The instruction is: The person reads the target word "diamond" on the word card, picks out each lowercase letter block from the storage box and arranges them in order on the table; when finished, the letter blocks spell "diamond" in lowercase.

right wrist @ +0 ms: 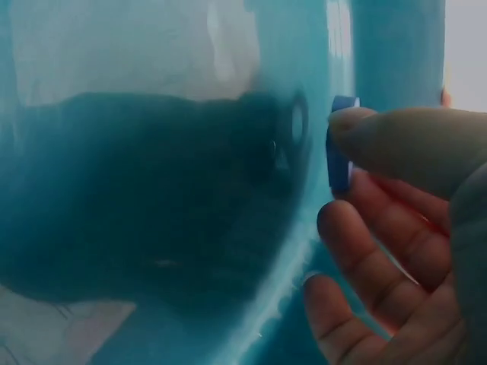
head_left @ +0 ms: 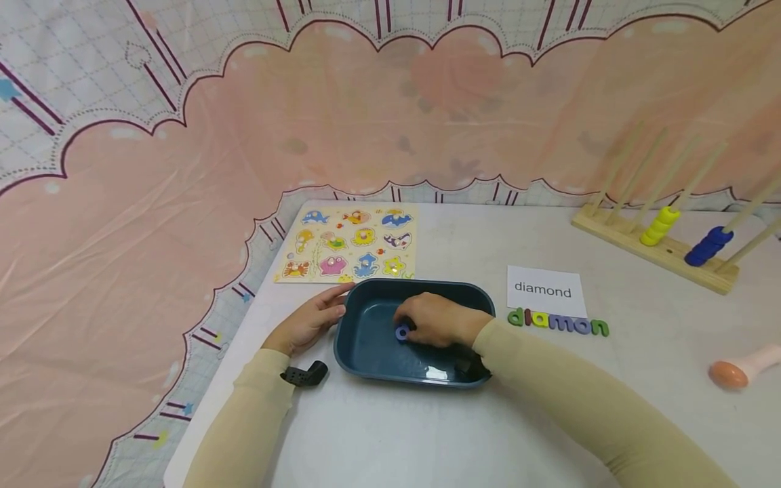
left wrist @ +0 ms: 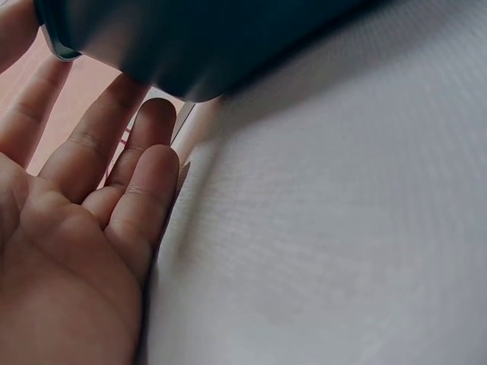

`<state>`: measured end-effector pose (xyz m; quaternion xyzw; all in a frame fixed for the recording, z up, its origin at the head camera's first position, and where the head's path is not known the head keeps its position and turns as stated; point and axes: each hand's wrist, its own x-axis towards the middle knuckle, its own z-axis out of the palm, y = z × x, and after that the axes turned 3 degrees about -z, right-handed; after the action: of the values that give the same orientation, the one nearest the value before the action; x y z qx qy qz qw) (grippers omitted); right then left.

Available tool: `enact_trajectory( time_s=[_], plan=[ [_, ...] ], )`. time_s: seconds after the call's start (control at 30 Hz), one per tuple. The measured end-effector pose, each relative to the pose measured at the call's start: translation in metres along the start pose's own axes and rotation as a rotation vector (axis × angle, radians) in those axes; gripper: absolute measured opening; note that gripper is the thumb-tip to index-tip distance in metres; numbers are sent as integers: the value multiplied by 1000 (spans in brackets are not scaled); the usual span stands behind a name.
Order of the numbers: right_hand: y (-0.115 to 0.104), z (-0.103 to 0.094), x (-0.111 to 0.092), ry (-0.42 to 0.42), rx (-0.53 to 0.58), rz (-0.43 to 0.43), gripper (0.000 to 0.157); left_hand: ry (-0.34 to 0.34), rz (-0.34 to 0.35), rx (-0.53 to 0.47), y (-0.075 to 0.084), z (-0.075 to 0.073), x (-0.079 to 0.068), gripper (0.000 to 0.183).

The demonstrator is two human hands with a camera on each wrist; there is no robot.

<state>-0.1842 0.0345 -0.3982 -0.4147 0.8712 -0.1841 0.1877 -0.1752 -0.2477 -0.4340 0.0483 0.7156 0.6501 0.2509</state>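
A deep teal tray (head_left: pixel 421 379) stands on the white table. Inside it, my right hand (head_left: pixel 436 318) pinches a small blue-purple toy letter (head_left: pixel 402 331) with a round loop, between thumb and fingertips. Seen edge-on in the right wrist view, the letter (right wrist: pixel 341 144) is close to the tray's glossy surface, which reflects it. My left hand (head_left: pixel 308 322) is at the tray's left side, its fingertips right at the rim. From the left wrist, that hand's fingers (left wrist: pixel 91 144) look loosely extended under the tray's corner.
A white card (head_left: pixel 545 279) reading "diamond" lies right of the tray, above colored letters (head_left: pixel 558 322) spelling "diamon". Behind the tray is a sea-animal peg puzzle (head_left: pixel 348 242). A wooden bead stand (head_left: pixel 655 247) is at the back right, with a pink-handled toy (head_left: pixel 741 369) nearer.
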Motion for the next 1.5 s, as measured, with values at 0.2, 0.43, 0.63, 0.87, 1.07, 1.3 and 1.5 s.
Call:
enact_trajectory(
  time_s=[0.2,0.43,0.63,0.87,1.07,1.3,1.5],
  plan=[
    [-3,-11,-12,47,1,-12,31,-6,-3,-7,1,1,1,63],
    [-6,-31,-33,92,-7,-3,33,0,-5,-8,-1,-1,1,63],
    [-2,-39,-52,134,-4,11,33,3,-6,-4,-1,-1,0,64],
    [6,-45,-75,203,3,0,32,1,-6,13,0,0,0,64],
    [15,-51,-98,287,-26,-17,32,3,-6,15,-1,-1,1,63],
    [26,-54,-129,360,-36,58,32,1,-4,9,-2,-1,1,64],
    [40,-54,-155,384,-36,142,32,-3,2,9,-2,-2,3,64]
  ],
)
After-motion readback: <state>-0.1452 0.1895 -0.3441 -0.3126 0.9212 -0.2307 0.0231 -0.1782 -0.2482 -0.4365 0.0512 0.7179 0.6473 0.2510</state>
